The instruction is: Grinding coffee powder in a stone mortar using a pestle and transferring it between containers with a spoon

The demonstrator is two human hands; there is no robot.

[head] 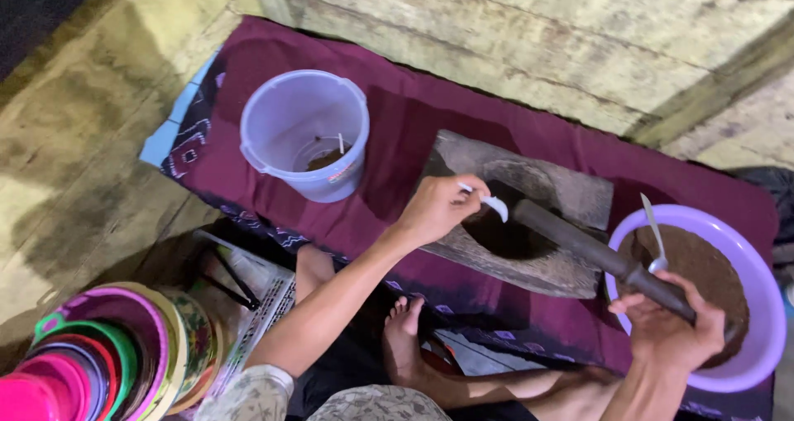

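A grey stone mortar slab (571, 193) with a dark hollow lies on a maroon cloth (413, 115). My left hand (438, 206) holds a small white plastic spoon (495, 206) over the hollow's near edge. My right hand (670, 326) grips the lower end of a long dark pestle (579, 243), whose tip rests in the hollow. To the right stands a purple basin (757, 272) filled with brown ground stuff, a metal spoon (655, 235) stuck upright in it.
A pale blue bucket (304, 131) with a little brown content stands on the cloth at left. Stacked colourful bowls (107, 351) sit bottom left beside a wire rack (256, 305). My bare foot (405, 330) rests below the cloth. A concrete wall runs behind.
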